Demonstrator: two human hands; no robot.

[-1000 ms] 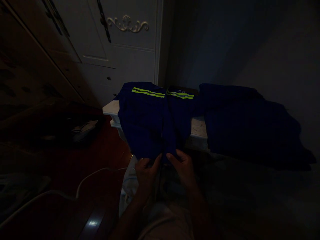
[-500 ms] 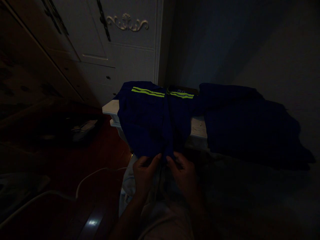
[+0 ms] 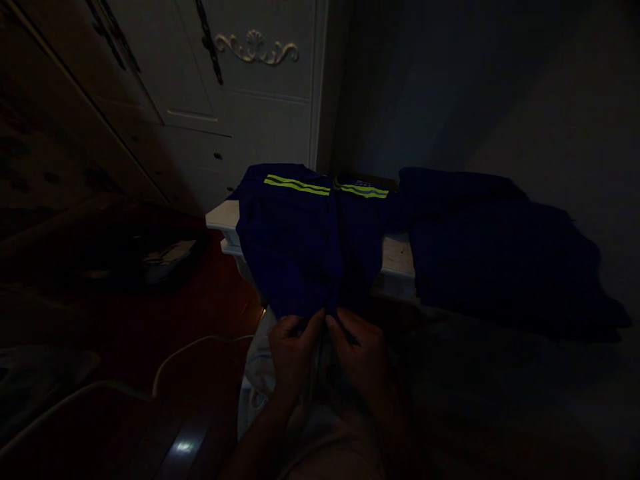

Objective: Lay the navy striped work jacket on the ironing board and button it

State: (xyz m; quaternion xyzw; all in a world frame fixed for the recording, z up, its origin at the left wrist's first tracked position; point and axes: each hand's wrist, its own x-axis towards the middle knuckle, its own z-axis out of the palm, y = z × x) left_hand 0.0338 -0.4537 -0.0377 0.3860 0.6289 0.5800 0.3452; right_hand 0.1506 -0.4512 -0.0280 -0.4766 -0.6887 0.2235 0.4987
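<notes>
A dark blue work jacket (image 3: 295,240) with yellow-green reflective stripes lies over a white ledge and hangs down toward me. At its lower front edge, my left hand (image 3: 295,343) pinches the cloth between thumb and fingers. Close beside it, my right hand (image 3: 361,343) pinches the opposite front edge, the thumbs almost meeting. Whether a button or zip lies between the fingertips is hidden by the fingers and the dark. More dark blue cloth (image 3: 500,247) is spread to the right.
The white ledge (image 3: 397,255) shows between the two cloths. A white cabinet (image 3: 270,120) with carved trim stands behind. On the reddish floor at left runs a white cable (image 3: 180,350); beyond it sits a dark open container (image 3: 150,267). The room is very dim.
My right hand has shifted slightly left, bringing the jacket's two front edges together and closing the gap between my thumbs. The jacket's front fold has moved with it.
</notes>
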